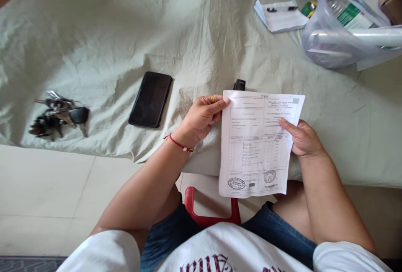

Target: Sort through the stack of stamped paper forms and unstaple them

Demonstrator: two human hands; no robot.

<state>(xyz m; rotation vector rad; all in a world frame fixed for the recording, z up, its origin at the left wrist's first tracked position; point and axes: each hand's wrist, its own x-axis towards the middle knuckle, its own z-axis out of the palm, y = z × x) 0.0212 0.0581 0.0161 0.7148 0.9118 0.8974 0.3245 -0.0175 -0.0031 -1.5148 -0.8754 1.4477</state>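
Note:
Both of my hands hold a white printed sheet of paper (256, 142) with a table of text and round stamps at its bottom. My left hand (202, 117) pinches the sheet's upper left corner; it wears a ring and a red string bracelet. Gripping the right edge is my right hand (301, 138), thumb on the front of the page. The paper hangs over the front edge of a bed covered by a pale green sheet (201, 33). A small black object (239, 84) peeks out just behind the paper's top edge.
A black phone (150, 99) lies face up left of my left hand. A bunch of keys (59, 115) lies at the far left. At the back right are a notepad with a pen (281, 15) and a clear plastic tub (348, 24) holding bottles. A red stool (207, 213) is under me.

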